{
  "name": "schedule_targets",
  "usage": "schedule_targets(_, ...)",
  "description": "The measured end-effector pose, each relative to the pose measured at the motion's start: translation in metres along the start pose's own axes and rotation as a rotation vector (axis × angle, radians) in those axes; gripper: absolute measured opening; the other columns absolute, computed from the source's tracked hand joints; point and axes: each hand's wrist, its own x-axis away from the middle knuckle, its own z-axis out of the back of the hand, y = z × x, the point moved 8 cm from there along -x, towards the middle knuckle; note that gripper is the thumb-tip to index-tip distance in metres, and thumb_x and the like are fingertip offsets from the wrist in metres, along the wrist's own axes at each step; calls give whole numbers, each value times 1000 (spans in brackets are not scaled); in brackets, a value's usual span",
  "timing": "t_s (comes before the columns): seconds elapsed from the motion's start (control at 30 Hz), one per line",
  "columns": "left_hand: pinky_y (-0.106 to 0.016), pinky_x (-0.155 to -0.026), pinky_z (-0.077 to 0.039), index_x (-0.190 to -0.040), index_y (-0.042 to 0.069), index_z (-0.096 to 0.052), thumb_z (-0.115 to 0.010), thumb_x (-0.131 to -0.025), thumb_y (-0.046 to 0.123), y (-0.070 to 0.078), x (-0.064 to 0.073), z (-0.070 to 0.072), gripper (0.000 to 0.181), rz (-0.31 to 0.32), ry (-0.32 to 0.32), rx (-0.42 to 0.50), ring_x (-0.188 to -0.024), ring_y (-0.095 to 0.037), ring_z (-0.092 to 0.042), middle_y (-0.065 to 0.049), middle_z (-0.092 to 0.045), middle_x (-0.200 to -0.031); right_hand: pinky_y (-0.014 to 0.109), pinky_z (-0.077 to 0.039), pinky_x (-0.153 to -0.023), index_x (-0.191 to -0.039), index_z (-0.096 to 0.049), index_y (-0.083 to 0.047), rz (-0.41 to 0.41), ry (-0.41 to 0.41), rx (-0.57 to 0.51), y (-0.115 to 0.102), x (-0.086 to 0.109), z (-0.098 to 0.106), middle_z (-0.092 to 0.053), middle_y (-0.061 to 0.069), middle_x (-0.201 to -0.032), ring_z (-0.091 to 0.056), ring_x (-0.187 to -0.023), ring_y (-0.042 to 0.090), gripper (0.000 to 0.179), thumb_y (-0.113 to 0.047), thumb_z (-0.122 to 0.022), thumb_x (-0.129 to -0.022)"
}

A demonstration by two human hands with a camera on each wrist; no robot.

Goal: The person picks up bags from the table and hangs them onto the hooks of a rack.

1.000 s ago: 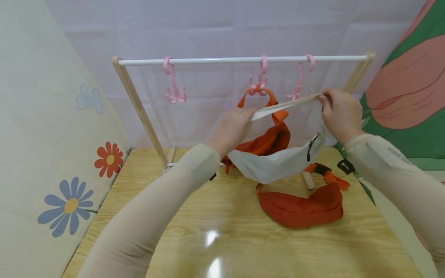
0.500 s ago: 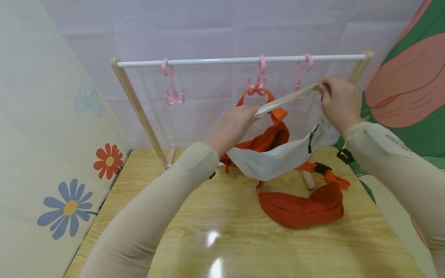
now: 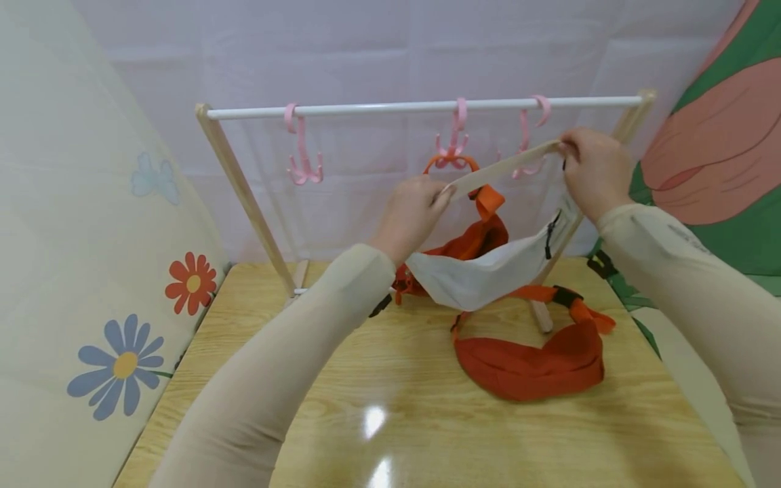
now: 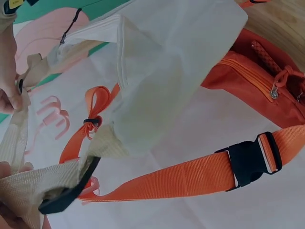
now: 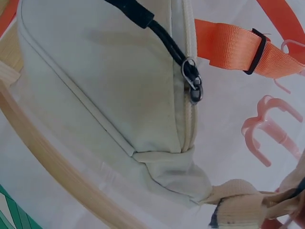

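My left hand (image 3: 410, 213) and right hand (image 3: 594, 173) each pinch the cream strap (image 3: 503, 169) of a white waist bag (image 3: 482, 274). The strap is stretched between them, its right end higher. Below it hangs the bag body, a black zipper pull (image 3: 550, 237) at its right end. Behind the bag, an orange-red waist bag (image 3: 482, 237) hangs by its strap from the middle pink hook (image 3: 453, 142); the white bag partly hides it. The right pink hook (image 3: 523, 146) is just beyond the strap. The left wrist view shows a black buckle (image 4: 248, 164) on the orange strap.
A white rail (image 3: 378, 107) on wooden posts (image 3: 244, 196) carries the hooks, including a left pink hook (image 3: 303, 163). Another red waist bag (image 3: 531, 369) lies on the wooden table (image 3: 342, 407), in front of the right foot (image 3: 540, 316). Patterned cloth (image 3: 726, 142) borders the right side.
The white bag has risen slightly toward the rail. My right hand has moved up, and the left has turned a little, so the strap now shows its flat face.
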Motion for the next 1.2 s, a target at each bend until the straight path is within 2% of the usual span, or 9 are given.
schedule_targets(0.2, -33, -83, -44, -95, 3, -74, -50, -103, 22, -3, -4, -2, 32, -1, 2, -76, -84, -23, -60, -8, -70, -86, 58, -42, -85, -116, -63, 6, 4, -19, 17, -1, -5, -4, -64, 29, -109, -58, -95, 46, 32, -18, -45, -104)
schedule_targets(0.33, -34, -85, -45, -99, 5, -75, -50, -103, 23, -3, -5, -3, 31, -4, 4, -115, -84, -23, -62, -6, -71, -85, 59, -42, -86, -116, -63, 6, 3, -11, 18, -1, -6, -4, -64, 30, -110, -58, -96, 48, 32, -17, -45, -104)
schedule_targets(0.6, -33, -83, -45, -103, 8, -75, -49, -103, 27, -3, -8, -8, 32, 21, -21, -141, -81, -22, -59, -4, -68, -80, 59, -42, -87, -118, -62, 6, -22, -46, 34, 3, -12, -8, -63, 29, -113, -57, -98, 48, 31, -15, -45, -104)
schedule_targets(0.97, -35, -84, -46, -104, 9, -74, -50, -103, 27, -5, -7, -12, 31, 30, -29, -147, -82, -22, -60, -4, -69, -83, 58, -41, -93, -119, -62, 6, -35, -72, 30, 7, -17, -16, -63, 29, -115, -57, -102, 48, 30, -14, -46, -104)
schedule_targets(1.07, -34, -80, -46, -103, 8, -74, -50, -103, 26, -7, -8, -12, 30, 37, -31, -138, -78, -22, -58, -4, -66, -78, 58, -41, -92, -120, -62, 6, -35, -83, 37, 7, -18, -17, -63, 29, -115, -57, -102, 48, 31, -14, -46, -104)
schedule_targets(1.2, -31, -71, -42, -97, 6, -74, -51, -103, 27, -10, -8, -12, 31, 65, -43, -121, -71, -20, -51, -1, -54, -68, 58, -41, -92, -122, -62, 5, -49, -111, 39, 8, -19, -21, -62, 28, -117, -56, -104, 47, 31, -14, -45, -104)
